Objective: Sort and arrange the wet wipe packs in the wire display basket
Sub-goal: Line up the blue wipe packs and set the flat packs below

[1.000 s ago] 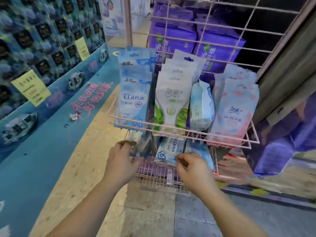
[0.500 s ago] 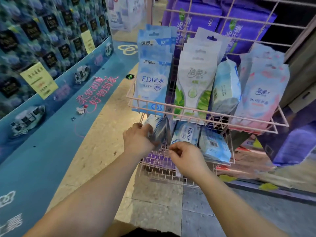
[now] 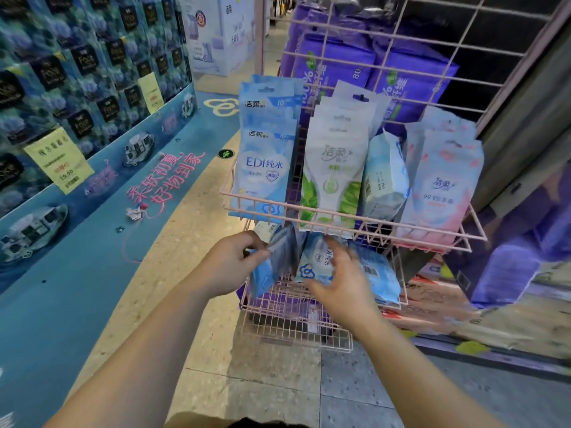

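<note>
A pink wire display rack has an upper basket and a lower basket. The upper one holds upright rows of blue EDI packs, green-and-white packs, a sideways pale blue pack and pink packs. My left hand grips a blue pack at the left of the lower basket, lifted and tilted. My right hand hovers with spread fingers over a flat blue pack. Another blue pack lies to its right.
A blue promotional platform with Chinese lettering runs along the left, backed by a wall of boxed goods with yellow price tags. Purple bulk packs sit behind the wire grid. Purple packs stand at the right on the floor.
My left hand has pulled its blue pack up and outward from the lower basket. My right hand has opened and moved over the flat blue pack. The view has shifted closer.
</note>
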A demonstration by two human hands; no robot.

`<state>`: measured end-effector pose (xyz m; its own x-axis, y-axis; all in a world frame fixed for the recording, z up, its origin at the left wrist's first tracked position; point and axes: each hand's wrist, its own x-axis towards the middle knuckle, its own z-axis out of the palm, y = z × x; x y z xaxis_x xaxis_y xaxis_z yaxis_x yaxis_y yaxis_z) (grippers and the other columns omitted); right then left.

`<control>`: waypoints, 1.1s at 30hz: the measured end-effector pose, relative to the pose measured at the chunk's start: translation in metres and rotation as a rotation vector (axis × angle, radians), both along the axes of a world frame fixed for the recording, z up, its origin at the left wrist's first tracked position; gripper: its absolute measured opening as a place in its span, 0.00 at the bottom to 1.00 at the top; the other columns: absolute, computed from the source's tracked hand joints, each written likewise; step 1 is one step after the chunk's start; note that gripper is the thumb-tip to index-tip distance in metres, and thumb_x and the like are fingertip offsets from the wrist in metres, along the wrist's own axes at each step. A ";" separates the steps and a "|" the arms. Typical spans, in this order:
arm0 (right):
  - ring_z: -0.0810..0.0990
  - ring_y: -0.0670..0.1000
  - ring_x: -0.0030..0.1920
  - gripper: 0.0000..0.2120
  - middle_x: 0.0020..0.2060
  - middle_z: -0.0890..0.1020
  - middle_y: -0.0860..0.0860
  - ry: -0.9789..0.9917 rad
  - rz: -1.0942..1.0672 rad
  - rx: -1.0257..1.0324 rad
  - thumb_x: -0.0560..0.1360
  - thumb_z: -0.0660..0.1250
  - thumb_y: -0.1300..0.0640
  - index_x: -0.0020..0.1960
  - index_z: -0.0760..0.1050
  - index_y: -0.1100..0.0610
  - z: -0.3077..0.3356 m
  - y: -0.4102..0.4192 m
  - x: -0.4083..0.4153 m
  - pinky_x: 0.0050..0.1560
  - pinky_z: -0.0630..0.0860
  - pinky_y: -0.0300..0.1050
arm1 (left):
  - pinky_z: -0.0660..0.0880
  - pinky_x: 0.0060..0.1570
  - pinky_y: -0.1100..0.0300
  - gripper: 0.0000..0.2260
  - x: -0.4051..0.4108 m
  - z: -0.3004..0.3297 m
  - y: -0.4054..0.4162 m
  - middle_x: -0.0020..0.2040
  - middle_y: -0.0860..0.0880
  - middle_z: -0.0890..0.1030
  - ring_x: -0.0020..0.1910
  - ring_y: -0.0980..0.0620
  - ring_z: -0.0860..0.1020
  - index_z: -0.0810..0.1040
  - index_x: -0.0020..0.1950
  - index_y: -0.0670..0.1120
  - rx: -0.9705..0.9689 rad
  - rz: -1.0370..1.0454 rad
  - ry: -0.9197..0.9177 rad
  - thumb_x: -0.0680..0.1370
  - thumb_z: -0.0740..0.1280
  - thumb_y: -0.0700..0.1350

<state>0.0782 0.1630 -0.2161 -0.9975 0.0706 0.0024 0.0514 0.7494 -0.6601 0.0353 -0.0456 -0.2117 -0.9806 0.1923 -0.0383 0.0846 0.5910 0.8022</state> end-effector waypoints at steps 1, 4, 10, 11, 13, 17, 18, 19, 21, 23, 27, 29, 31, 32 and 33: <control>0.65 0.54 0.71 0.43 0.73 0.62 0.52 0.029 0.039 0.069 0.67 0.75 0.47 0.75 0.56 0.46 0.000 -0.001 -0.001 0.70 0.65 0.49 | 0.71 0.35 0.66 0.04 0.002 0.003 -0.007 0.41 0.52 0.80 0.36 0.63 0.76 0.77 0.43 0.44 0.023 -0.042 -0.039 0.77 0.68 0.43; 0.45 0.54 0.78 0.51 0.78 0.49 0.50 0.029 0.272 0.349 0.65 0.74 0.42 0.76 0.43 0.39 0.001 -0.006 0.002 0.75 0.46 0.52 | 0.72 0.37 0.67 0.05 0.002 0.006 -0.023 0.43 0.51 0.82 0.40 0.60 0.77 0.76 0.42 0.43 0.205 -0.109 -0.177 0.77 0.67 0.38; 0.66 0.52 0.67 0.45 0.64 0.72 0.48 0.025 0.379 0.302 0.66 0.73 0.40 0.76 0.53 0.42 -0.002 -0.009 0.010 0.68 0.60 0.47 | 0.75 0.38 0.65 0.04 -0.005 0.005 -0.026 0.43 0.50 0.84 0.40 0.58 0.78 0.76 0.43 0.43 0.381 -0.135 -0.267 0.77 0.66 0.36; 0.66 0.52 0.65 0.44 0.62 0.72 0.49 0.062 0.334 0.281 0.66 0.73 0.40 0.75 0.56 0.43 -0.005 -0.007 0.013 0.66 0.62 0.45 | 0.76 0.39 0.64 0.04 -0.006 0.002 -0.027 0.47 0.46 0.84 0.43 0.54 0.78 0.76 0.43 0.43 0.412 -0.120 -0.272 0.77 0.67 0.36; 0.64 0.52 0.66 0.42 0.64 0.69 0.50 0.162 0.254 0.234 0.66 0.74 0.40 0.74 0.59 0.45 -0.008 -0.003 0.017 0.67 0.61 0.44 | 0.76 0.41 0.63 0.03 -0.006 -0.005 -0.028 0.49 0.44 0.83 0.46 0.50 0.78 0.76 0.43 0.43 0.474 -0.100 -0.276 0.76 0.68 0.37; 0.51 0.52 0.76 0.45 0.76 0.57 0.48 0.201 0.289 0.230 0.66 0.74 0.40 0.76 0.54 0.43 -0.001 -0.005 0.014 0.74 0.50 0.47 | 0.77 0.36 0.66 0.18 0.002 -0.015 -0.029 0.43 0.52 0.86 0.41 0.55 0.81 0.75 0.43 0.42 0.631 -0.087 -0.311 0.66 0.77 0.53; 0.49 0.52 0.77 0.45 0.77 0.56 0.48 0.197 0.308 0.230 0.66 0.73 0.41 0.76 0.53 0.43 0.001 -0.007 0.013 0.74 0.48 0.47 | 0.77 0.37 0.66 0.24 0.004 -0.016 -0.031 0.46 0.51 0.86 0.42 0.56 0.82 0.76 0.42 0.43 0.664 -0.086 -0.307 0.59 0.80 0.58; 0.49 0.53 0.77 0.45 0.77 0.57 0.48 0.204 0.325 0.229 0.67 0.73 0.41 0.76 0.53 0.43 0.001 -0.009 0.013 0.74 0.47 0.46 | 0.78 0.38 0.65 0.26 0.006 -0.017 -0.033 0.48 0.49 0.86 0.43 0.55 0.82 0.77 0.40 0.45 0.691 -0.090 -0.299 0.55 0.80 0.60; 0.52 0.53 0.77 0.44 0.76 0.59 0.47 0.216 0.352 0.235 0.67 0.73 0.42 0.76 0.54 0.43 0.003 -0.014 0.014 0.73 0.47 0.46 | 0.78 0.38 0.63 0.21 0.010 -0.020 -0.037 0.51 0.46 0.85 0.43 0.52 0.81 0.79 0.37 0.50 0.766 -0.096 -0.294 0.55 0.81 0.60; 0.61 0.50 0.73 0.41 0.71 0.68 0.47 0.152 0.364 0.263 0.66 0.72 0.40 0.74 0.58 0.43 0.008 -0.018 0.014 0.72 0.53 0.46 | 0.76 0.38 0.59 0.17 0.014 -0.020 -0.037 0.50 0.39 0.82 0.42 0.48 0.79 0.79 0.36 0.51 0.831 -0.083 -0.330 0.57 0.81 0.57; 0.79 0.51 0.50 0.23 0.47 0.80 0.46 -0.176 0.414 0.331 0.65 0.72 0.37 0.55 0.73 0.47 0.017 -0.017 0.015 0.49 0.71 0.46 | 0.72 0.37 0.58 0.06 0.020 -0.027 -0.020 0.42 0.40 0.78 0.38 0.49 0.76 0.80 0.39 0.50 0.716 -0.106 -0.482 0.69 0.74 0.50; 0.78 0.50 0.43 0.19 0.40 0.78 0.46 -0.289 0.371 0.178 0.65 0.74 0.39 0.46 0.72 0.49 0.010 -0.008 0.019 0.40 0.71 0.45 | 0.71 0.38 0.57 0.03 0.013 -0.031 -0.005 0.42 0.42 0.80 0.39 0.49 0.76 0.80 0.43 0.48 0.674 -0.010 -0.516 0.75 0.70 0.46; 0.80 0.47 0.42 0.18 0.41 0.80 0.45 -0.313 0.253 0.008 0.66 0.74 0.41 0.47 0.73 0.50 0.000 0.005 0.022 0.40 0.76 0.44 | 0.72 0.35 0.59 0.04 -0.003 -0.033 0.010 0.40 0.44 0.80 0.37 0.49 0.75 0.77 0.46 0.44 0.648 0.216 -0.424 0.77 0.68 0.44; 0.81 0.46 0.43 0.18 0.42 0.82 0.46 -0.313 0.189 -0.073 0.66 0.74 0.41 0.47 0.73 0.50 -0.004 0.012 0.024 0.43 0.78 0.48 | 0.73 0.33 0.59 0.04 -0.012 -0.036 0.016 0.39 0.45 0.80 0.35 0.48 0.75 0.76 0.46 0.43 0.613 0.322 -0.334 0.77 0.69 0.44; 0.83 0.47 0.43 0.17 0.43 0.83 0.47 -0.312 0.126 -0.148 0.67 0.74 0.42 0.48 0.74 0.51 -0.008 0.019 0.026 0.45 0.80 0.51 | 0.75 0.33 0.59 0.05 -0.021 -0.040 0.023 0.39 0.46 0.79 0.34 0.47 0.76 0.76 0.46 0.45 0.536 0.413 -0.233 0.75 0.70 0.44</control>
